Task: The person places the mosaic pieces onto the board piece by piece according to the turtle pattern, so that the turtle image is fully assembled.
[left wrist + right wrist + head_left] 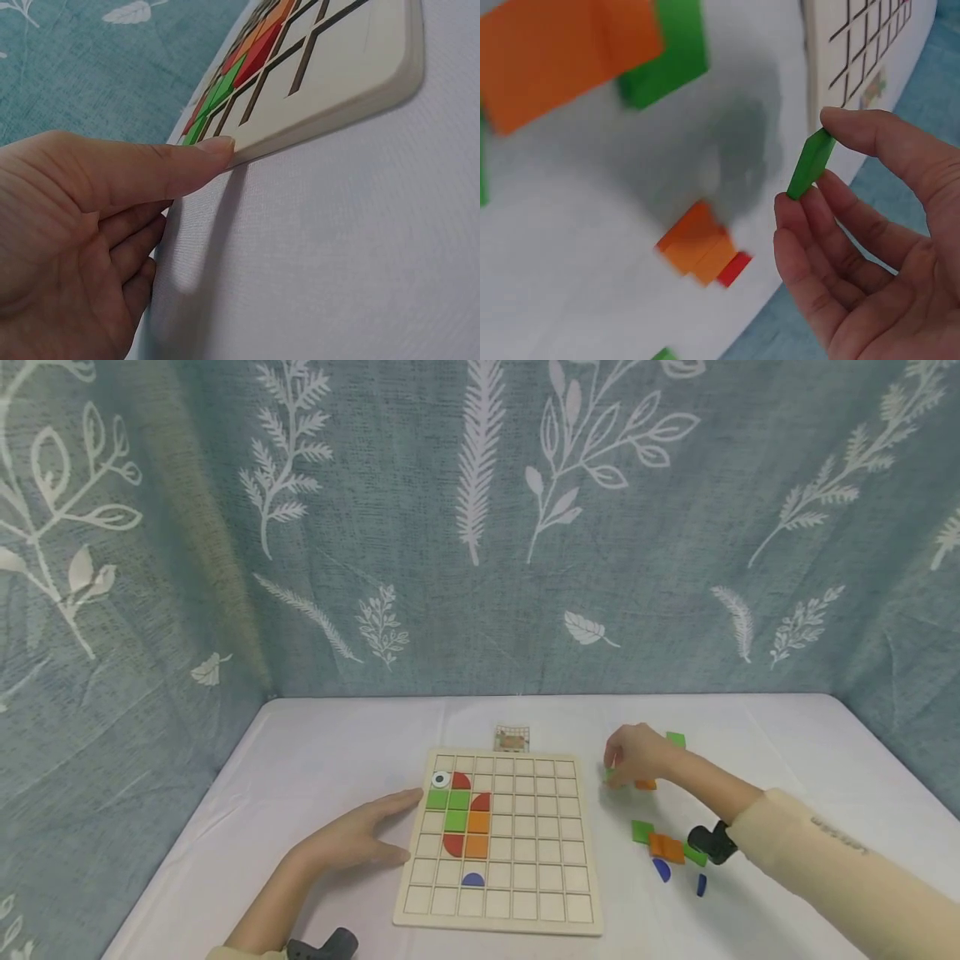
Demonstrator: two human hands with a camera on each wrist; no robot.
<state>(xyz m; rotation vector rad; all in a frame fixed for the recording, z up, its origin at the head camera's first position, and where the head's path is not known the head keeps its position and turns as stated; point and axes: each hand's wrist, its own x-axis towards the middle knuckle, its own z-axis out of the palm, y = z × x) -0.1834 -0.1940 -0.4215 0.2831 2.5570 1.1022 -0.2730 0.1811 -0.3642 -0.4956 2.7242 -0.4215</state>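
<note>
Nearest to us comes the right sleeve (825,860); beyond it we see the right hand (637,756), at the right side of the table (337,752). Its thumb and fingertips pinch the green tile (811,163), which is to the right of the board (498,926), its longer visible side slanting from thumb to fingers. The left hand (360,839), farther from the tile, touches the board's left edge, thumb and forefinger apart. The tile looks thin, flat and plain.
</note>
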